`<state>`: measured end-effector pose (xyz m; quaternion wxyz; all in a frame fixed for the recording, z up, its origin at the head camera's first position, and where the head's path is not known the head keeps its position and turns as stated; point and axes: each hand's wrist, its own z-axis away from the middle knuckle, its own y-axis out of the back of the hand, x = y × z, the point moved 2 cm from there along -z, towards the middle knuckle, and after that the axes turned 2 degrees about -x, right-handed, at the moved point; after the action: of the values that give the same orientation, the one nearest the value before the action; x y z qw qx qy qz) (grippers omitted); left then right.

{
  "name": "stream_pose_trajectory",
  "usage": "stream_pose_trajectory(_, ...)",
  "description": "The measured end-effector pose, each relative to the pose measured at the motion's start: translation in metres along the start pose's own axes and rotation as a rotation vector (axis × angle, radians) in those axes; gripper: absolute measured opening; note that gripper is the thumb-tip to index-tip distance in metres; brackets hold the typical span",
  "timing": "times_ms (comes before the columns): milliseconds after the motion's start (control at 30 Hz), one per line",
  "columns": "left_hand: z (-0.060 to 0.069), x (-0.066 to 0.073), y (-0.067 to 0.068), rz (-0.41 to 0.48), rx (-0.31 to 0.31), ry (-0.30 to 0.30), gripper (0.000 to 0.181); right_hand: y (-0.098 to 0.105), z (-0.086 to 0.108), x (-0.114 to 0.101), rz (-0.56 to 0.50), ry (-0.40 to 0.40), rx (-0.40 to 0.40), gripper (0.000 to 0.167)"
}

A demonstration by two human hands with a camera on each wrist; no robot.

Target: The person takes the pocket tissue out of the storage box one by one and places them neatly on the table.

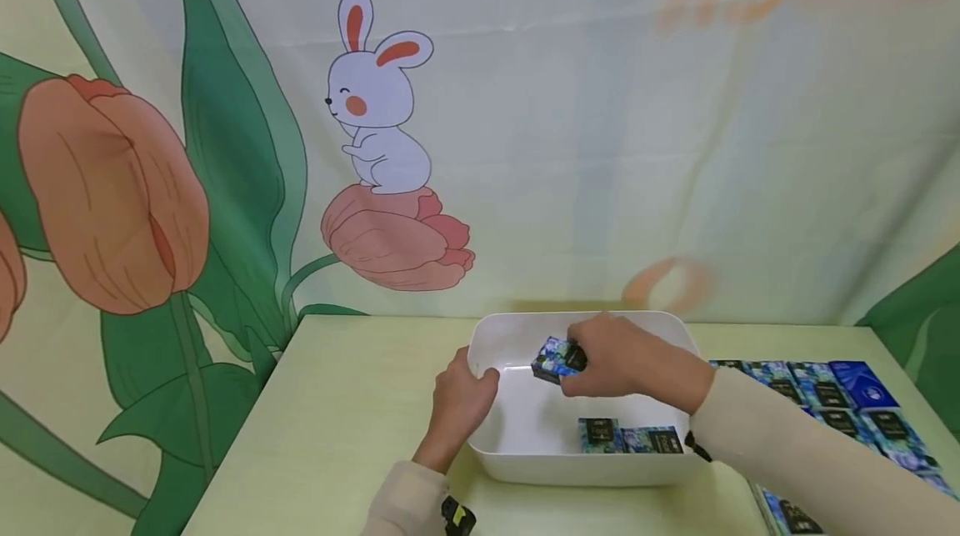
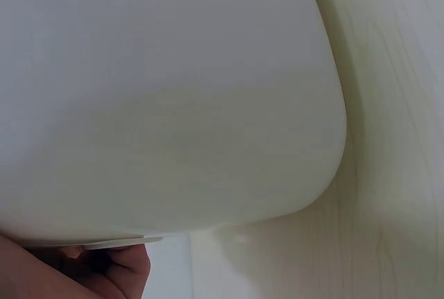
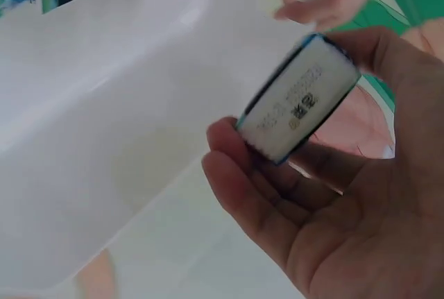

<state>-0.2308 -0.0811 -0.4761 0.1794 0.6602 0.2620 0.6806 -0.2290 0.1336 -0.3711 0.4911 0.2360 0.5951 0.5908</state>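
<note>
My right hand (image 1: 611,357) pinches a small tissue pack (image 1: 555,359) with a blue floral print and black label, above the inside of a white plastic bin (image 1: 577,469). In the right wrist view, the pack's white printed end (image 3: 298,101) faces the camera, between thumb and fingers. My left hand (image 1: 463,398) grips the bin's left rim, thumb on the inner side. Only part of that hand (image 2: 104,271) shows in the left wrist view, below the bin's wall (image 2: 173,118). Two similar packs (image 1: 600,436) (image 1: 652,440) lie on the bin's floor along its near wall.
Several more blue floral packs (image 1: 828,394) lie in rows on the table's right side, partly hidden by my right sleeve (image 1: 810,453). The pale table (image 1: 337,419) extends left of the bin. Behind it hangs a cloth backdrop (image 1: 562,144) with a rabbit and tulips.
</note>
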Motion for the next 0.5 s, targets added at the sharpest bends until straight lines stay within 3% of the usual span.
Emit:
stream_pose_trajectory(133,0.002,-0.002,0.000,0.010,-0.010,0.011,0.049,0.007,0.039,0.015,-0.097,-0.022,0.109,0.034)
stream_pose_trajectory(233,0.003,-0.003,-0.001,0.028,-0.022,0.012,0.049,0.006,0.069,0.031,-0.147,-0.099,0.160,0.047)
stream_pose_trajectory(500,0.004,-0.001,-0.007,0.042,-0.036,0.018,0.049,-0.026,0.146,0.078,-0.199,-0.413,0.111,0.078)
